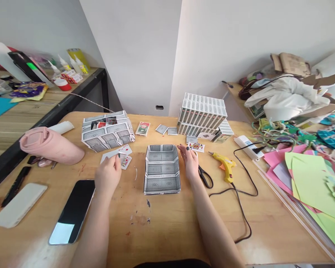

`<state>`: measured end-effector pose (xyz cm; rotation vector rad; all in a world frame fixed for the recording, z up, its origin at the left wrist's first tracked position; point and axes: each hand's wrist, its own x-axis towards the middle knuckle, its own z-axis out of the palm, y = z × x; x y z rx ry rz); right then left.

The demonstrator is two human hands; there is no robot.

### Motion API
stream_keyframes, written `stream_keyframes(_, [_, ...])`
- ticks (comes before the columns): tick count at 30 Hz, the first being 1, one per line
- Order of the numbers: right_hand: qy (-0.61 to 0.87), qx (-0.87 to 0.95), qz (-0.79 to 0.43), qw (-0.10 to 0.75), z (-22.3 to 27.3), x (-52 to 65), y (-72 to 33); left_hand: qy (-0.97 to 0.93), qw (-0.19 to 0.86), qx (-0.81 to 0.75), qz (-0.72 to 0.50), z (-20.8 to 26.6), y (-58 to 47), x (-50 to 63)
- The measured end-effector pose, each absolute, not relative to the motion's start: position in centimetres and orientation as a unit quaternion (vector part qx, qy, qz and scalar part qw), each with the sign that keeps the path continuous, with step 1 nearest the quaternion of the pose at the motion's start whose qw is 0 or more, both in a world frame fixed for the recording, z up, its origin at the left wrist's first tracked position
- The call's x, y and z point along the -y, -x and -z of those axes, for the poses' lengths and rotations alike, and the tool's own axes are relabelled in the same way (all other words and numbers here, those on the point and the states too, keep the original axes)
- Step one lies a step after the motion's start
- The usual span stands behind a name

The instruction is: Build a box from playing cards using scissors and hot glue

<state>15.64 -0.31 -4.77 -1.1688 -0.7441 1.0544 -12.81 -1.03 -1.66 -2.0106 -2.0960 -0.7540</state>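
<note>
Writing first: print on the red-and-green card box (143, 128) at the back is too small to read, same for the labels on the glue bottles (80, 65) on the left-hand bench. Legible bits are card marks only: red diamonds on the loose cards (125, 161) by the left hand, a dark spade on the white card (206, 136) in front of the stacked card boxes (202, 111), and a court-card figure on the face card (197, 147) just beyond the right hand. The card tray (162, 184), lined with grey patterned card backs, sits flat and open side up between the hands. Right hand (189, 162) is just beside its right wall near the far corner, fingers extended and loosely apart; can't tell if they touch the rim. Left hand (108, 174) is left of the tray, clear of it, over the near edge of the loose cards; fingers curled, can't tell whether they pinch anything. Black-handled scissors (206, 177) lie by the right wrist, yellow glue gun (226, 167) further right. Card-covered box (107, 136) stands behind the left hand.
</note>
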Motion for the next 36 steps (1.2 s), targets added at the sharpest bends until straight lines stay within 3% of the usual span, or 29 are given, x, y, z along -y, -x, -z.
stream_keyframes(3, [0.507,0.398,-0.449,0.618,1.1,1.8,-16.1,0.615,0.056,0.693,0.372,-0.9,10.6,2.0])
stream_keyframes(6, [0.46,0.571,-0.408,0.544,-2.6,3.3,-15.5,0.629,-0.089,0.636,0.439,-3.1,6.5,2.9])
stream_keyframes(9, [0.482,0.591,-0.44,0.474,-4.0,3.9,-15.4,0.659,-0.203,0.58,0.433,-4.1,2.7,3.5])
stream_keyframes(11, [0.518,0.553,-0.465,0.458,-3.5,4.0,-16.3,0.672,-0.273,0.557,0.404,-4.0,1.2,3.8])
stream_keyframes(14, [0.533,0.466,-0.482,0.517,-2.1,4.4,-18.5,0.71,-0.356,0.52,0.314,-3.0,0.1,4.4])
stream_keyframes(19, [0.5,0.303,-0.55,0.596,-0.2,5.9,-20.7,0.784,-0.317,0.524,0.103,-1.6,-1.8,5.2])
stream_keyframes(23, [0.51,0.309,-0.538,0.595,0.2,6.3,-20.8,0.79,-0.303,0.531,0.052,-2.7,-2.3,4.1])
stream_keyframes(27, [0.511,0.353,-0.51,0.595,-1.4,5.0,-21.2,0.736,-0.431,0.498,0.156,-5.3,0.4,1.4])
stream_keyframes(31, [0.462,0.343,-0.473,0.667,-4.9,3.1,-20.7,0.557,-0.607,0.471,0.314,-7.3,3.3,-0.9])
stream_keyframes(36, [0.432,0.33,-0.489,0.682,-8.1,2.3,-18.5,0.381,-0.681,0.482,0.398,-7.5,3.8,-1.9])
